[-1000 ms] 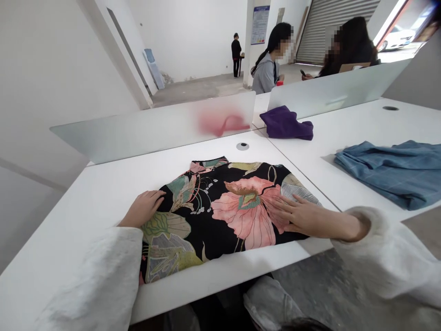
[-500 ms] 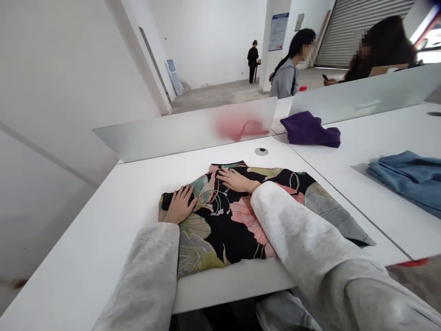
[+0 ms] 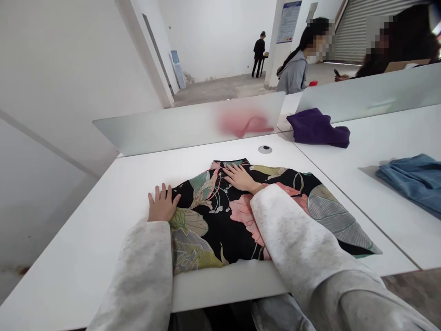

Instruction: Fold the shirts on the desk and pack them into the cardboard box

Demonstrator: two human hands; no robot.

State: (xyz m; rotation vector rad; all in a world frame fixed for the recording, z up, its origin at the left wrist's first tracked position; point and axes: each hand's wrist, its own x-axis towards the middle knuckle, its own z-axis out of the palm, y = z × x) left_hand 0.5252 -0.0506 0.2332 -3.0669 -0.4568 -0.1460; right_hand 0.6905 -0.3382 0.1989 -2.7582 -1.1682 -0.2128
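White desk (image 3: 86, 271), hands (image 3: 161, 204) (image 3: 240, 178) at floral garment (image 3: 213, 234) (poster (image 3: 288, 22) unreadable).

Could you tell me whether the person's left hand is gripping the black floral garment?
No, the left hand lies open, fingers spread, on the white table beside the black floral garment.

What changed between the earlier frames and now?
The left hand has let go of the floral black garment and moved left onto the white table, fingers spread. The right hand, moved across from the garment's right side, rests near its collar. The purple cloth stayed put on the neighbouring table.
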